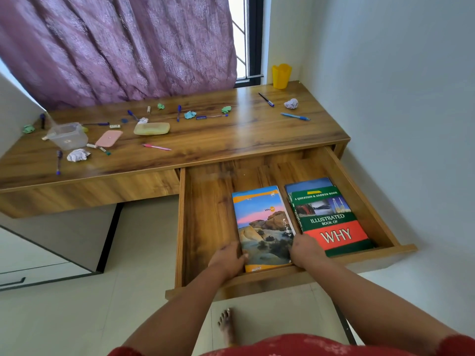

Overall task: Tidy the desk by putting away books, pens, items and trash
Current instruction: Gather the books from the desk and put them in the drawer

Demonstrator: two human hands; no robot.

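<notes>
Fingers of the left hand (227, 258) were curled round the left edge of a landscape-covered notebook (264, 227), while those of the right hand (305, 250) were curled round its right edge, so that the notebook was held between both hands near its lower end. It was lying flat inside the open drawer (205, 214), close to the front wall. Just to the right of the right-hand fingers, a green and red book (331, 222) titled "Illustrated Book of Why" was laid on a blue book (307, 183), almost touching the notebook. Well beyond the fingers, on the desk (231, 134), pens were scattered: a pink pen (156, 147), a blue pen (295, 116) and a dark pen (266, 99). Crumpled paper balls (78, 155) were left among them, with a clear plastic box (68, 136), a pink case (108, 138) and a yellow pouch (151, 128). A yellow cup (281, 75) was stood at the far corner by the window.
</notes>
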